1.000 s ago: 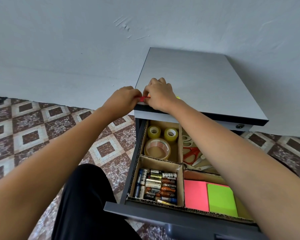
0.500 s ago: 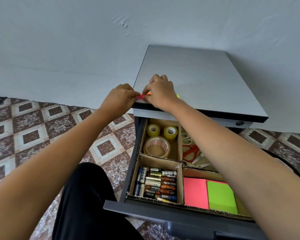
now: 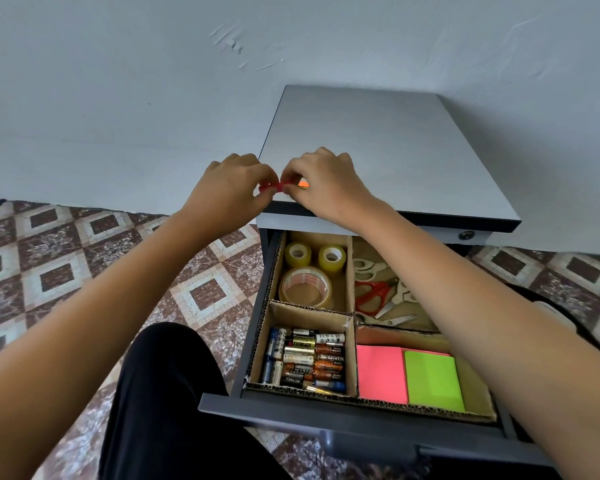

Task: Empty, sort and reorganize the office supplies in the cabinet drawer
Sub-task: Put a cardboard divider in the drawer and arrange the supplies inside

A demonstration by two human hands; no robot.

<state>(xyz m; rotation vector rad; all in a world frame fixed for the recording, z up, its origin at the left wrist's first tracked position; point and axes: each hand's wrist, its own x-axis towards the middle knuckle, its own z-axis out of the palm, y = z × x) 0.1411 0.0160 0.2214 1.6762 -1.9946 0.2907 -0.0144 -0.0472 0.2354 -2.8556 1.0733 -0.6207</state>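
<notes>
Both hands are up at the front edge of the cabinet top point(image 3: 378, 143), at its 9 o'clock corner. Left hand point(image 3: 234, 188): fingers curled, pinching one end of a small red item point(image 3: 274, 186). Right hand point(image 3: 326, 188): thumb and forefinger clamp the other end of that item. I can't tell what the item is, it's too small and mostly covered. An orange scrap point(image 3: 303, 184) shows at 3 o'clock of it, tucked under the right fingers.

The drawer point(image 3: 326, 415) is pulled out below the hands, at 6 o'clock from them. A cardboard divider point(image 3: 310, 308) splits it into four compartments:
- 11 o'clock: two small yellow tape rolls point(image 3: 297, 254) side by side, with a big clear tape roll point(image 3: 305, 287) lying flat at 6 o'clock of them.
- 1 o'clock: red-handled scissors point(image 3: 373, 296) and white-handled scissors point(image 3: 369, 268), overlapping and partly under my view of the right forearm.
- 7 o'clock: batteries point(image 3: 305, 358), mixed brands. Most lie crosswise in a stack, and a few run lengthwise along the 9 o'clock wall.
- 5 o'clock: pink sticky notes point(image 3: 381, 374) touching green sticky notes point(image 3: 433, 381), with green on the 3 o'clock side.

The cabinet's lock point(image 3: 467, 234) sits on its front face, at 3 o'clock of the hands. A leg in black trousers point(image 3: 167, 393) is at 9 o'clock of the drawer, over the patterned floor tiles point(image 3: 56, 271).
</notes>
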